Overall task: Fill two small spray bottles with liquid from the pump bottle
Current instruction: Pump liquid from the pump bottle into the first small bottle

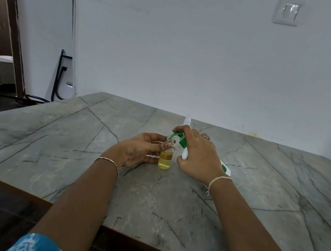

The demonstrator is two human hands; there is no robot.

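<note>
A small clear spray bottle (165,158) stands upright on the table, uncapped, more than half full of yellow liquid. My left hand (140,149) grips it from the left, thumb on its neck. My right hand (197,155) is wrapped over the white pump bottle (185,154), fingers on its green pump head (180,138). The green spout sits right over the small bottle's mouth. A second small bottle (187,120), whitish, stands just behind my right hand, mostly hidden. Something thin and white (152,156) lies under my left fingers.
The grey marble-patterned table (68,141) reaches to a white wall at the back. A white and green item (225,169) lies partly hidden under my right wrist. A doorway and a black stand are at the far left.
</note>
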